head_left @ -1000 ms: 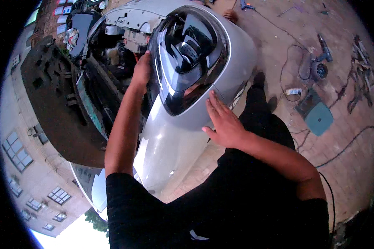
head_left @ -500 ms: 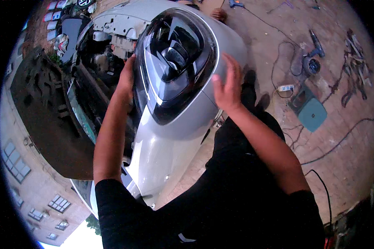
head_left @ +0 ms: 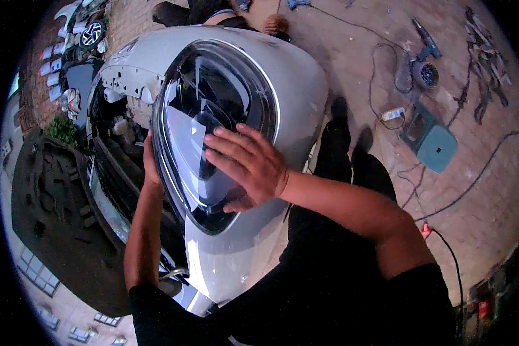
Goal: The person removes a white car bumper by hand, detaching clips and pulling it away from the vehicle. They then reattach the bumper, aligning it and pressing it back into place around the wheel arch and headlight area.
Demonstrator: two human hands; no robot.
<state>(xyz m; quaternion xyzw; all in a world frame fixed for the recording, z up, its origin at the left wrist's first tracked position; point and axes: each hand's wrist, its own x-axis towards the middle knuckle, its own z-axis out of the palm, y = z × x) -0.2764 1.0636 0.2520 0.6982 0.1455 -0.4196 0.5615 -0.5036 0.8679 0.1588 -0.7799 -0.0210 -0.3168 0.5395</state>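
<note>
Across the front corner of the car, we had both hands at the headlight [head_left: 181, 138], which sat between the pale body panel [head_left: 303, 86] and the engine bay [head_left: 118, 141]. Right hand [head_left: 248, 164] first: laid over the lamp's clear face, apparently touching, fingers long and slightly fanned, thumb set apart, nothing pinched! We judged that broad contact was meant to spread light pressure over a smooth curve that offered no grip. Over to the left hand [head_left: 150, 161]: upright along the lamp's inner edge, part of its fingers lost behind the rim, so we couldn't tell whether it pinched or merely braced. Most likely it steadied that side against the right. Beyond it, the raised hood [head_left: 49, 196] left that edge within our reach, while the power strip [head_left: 393, 114] and green stool [head_left: 438, 153] rested on the ground, well apart from us.
</note>
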